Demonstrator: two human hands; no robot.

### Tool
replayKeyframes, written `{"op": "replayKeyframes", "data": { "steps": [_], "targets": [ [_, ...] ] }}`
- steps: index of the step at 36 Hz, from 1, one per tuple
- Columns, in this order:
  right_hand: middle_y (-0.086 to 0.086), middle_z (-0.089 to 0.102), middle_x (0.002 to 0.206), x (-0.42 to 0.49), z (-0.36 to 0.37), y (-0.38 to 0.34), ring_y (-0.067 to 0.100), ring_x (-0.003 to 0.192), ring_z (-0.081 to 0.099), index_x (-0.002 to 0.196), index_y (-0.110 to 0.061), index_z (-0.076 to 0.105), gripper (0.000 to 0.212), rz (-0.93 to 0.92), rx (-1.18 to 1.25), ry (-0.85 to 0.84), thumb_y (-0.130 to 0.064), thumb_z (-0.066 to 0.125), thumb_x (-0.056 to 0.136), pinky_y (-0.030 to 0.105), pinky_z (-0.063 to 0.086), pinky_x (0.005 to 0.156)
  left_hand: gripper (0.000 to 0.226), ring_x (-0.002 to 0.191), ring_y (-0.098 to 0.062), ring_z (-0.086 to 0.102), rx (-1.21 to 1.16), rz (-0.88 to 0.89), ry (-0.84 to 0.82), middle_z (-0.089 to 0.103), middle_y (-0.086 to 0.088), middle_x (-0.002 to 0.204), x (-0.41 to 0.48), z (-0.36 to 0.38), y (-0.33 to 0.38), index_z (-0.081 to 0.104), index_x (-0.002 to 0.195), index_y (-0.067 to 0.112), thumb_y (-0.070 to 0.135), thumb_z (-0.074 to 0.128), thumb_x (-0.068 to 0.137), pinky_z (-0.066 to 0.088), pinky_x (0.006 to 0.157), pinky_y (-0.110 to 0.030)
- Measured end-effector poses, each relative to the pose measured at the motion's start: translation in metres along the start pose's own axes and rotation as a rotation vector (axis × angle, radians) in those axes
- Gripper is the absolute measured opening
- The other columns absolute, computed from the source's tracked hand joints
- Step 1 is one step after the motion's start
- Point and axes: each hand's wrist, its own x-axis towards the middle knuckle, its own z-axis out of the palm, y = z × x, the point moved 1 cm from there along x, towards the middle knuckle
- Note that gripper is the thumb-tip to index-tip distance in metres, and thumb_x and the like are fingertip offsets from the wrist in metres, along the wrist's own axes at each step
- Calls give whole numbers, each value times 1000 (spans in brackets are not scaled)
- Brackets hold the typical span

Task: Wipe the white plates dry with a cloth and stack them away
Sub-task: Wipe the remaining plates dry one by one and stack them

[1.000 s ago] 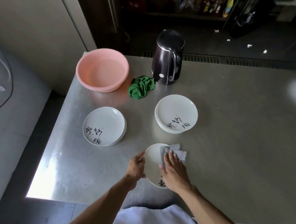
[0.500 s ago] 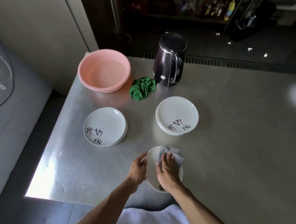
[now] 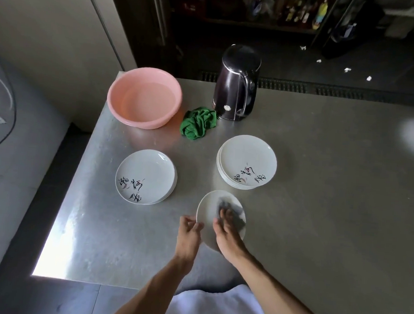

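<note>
The grey steel tabletop (image 3: 320, 188) carries a pink basin (image 3: 140, 122) at its far left corner, a dark kettle (image 3: 237, 86) just beside a crumpled green cloth (image 3: 198, 126), and, nearer, a left stack of white plates (image 3: 145, 176) and a right stack of white plates (image 3: 248, 160).

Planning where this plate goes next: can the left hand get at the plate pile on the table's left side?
Probably yes: only bare tabletop lies between the left hand and that pile, though the hand now holds the rim of the plate being wiped.
</note>
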Motion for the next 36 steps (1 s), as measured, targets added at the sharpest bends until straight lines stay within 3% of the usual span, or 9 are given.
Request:
{"op": "replayKeyframes", "data": {
  "steps": [5, 10, 13, 18, 20, 25, 29, 32, 36],
  "targets": [
    [1, 3, 166, -1, 1, 6, 10, 153, -5, 157, -16, 25, 50, -271, -116, -117, -31, 31, 110, 26, -7, 122, 10, 89, -25, 65, -11, -29, -69, 65, -15, 98, 0, -2, -1, 45, 106, 12, 7, 52, 102, 59, 83, -50],
    [15, -1, 166, 9, -14, 20, 26, 154, 1, 159, -12, 11, 60, 8, -502, 80, -40, 22, 108, 41, 3, 124, 38, 92, -26, 71, 0, -40, -166, 71, -17, 110, -6, -4, 0, 59, 132, 24, 3, 45, 104, 61, 70, -38],
    [19, -1, 166, 8, -11, 9, 30, 154, 3, 159, -7, 9, 63, 97, -470, 91, -42, 21, 107, 42, 4, 124, 50, 90, -19, 74, 77, -19, -237, 76, -11, 108, -8, -3, 1, 66, 133, 27, 0, 42, 100, 61, 71, -38],
    [5, 4, 167, 0, 1, -6, 11, 153, -2, 158, -15, 19, 53, -252, -189, -124, -33, 28, 110, 21, -4, 119, 32, 106, -20, 75, 137, 22, -290, 77, 0, 115, -15, -4, 4, 65, 133, 36, 25, 52, 106, 63, 86, -50],
    [1, 6, 167, 1, -1, -5, 4, 151, -2, 158, -18, 22, 52, -297, -163, -157, -34, 29, 109, 16, -5, 117, 34, 111, -23, 73, 126, 20, -289, 76, -3, 119, -15, -7, 4, 63, 137, 33, 21, 50, 107, 62, 88, -51],
    [14, -1, 167, 13, -14, 14, 24, 154, -1, 159, -13, 12, 60, -1, -502, 23, -42, 21, 108, 38, -1, 122, 46, 110, -35, 68, -6, -14, -202, 69, -22, 124, -16, -11, 0, 57, 143, 23, 3, 38, 106, 57, 94, -60],
    [24, 6, 164, 8, -8, -2, 32, 152, 6, 156, -1, 14, 63, 100, -401, 55, -40, 23, 108, 42, 7, 123, 35, 102, -32, 63, -98, -62, -105, 67, -16, 111, -17, -11, -1, 62, 122, 16, -2, 42, 101, 57, 81, -48],
    [12, 3, 167, -8, 1, -15, 19, 154, 0, 159, -8, 14, 60, -65, -86, -22, -38, 28, 109, 30, 0, 122, 15, 82, -20, 55, -19, -73, -16, 55, -11, 88, -13, -12, -1, 49, 91, 15, 2, 52, 97, 48, 75, -41],
    [1, 15, 166, -21, 8, -15, 11, 153, 7, 157, -13, 26, 51, -326, -48, -187, -28, 34, 109, 18, 4, 120, 23, 84, -25, 56, 26, -88, -81, 55, -13, 87, -18, -11, 4, 43, 95, 14, 14, 65, 87, 50, 77, -45]
  ]
}}
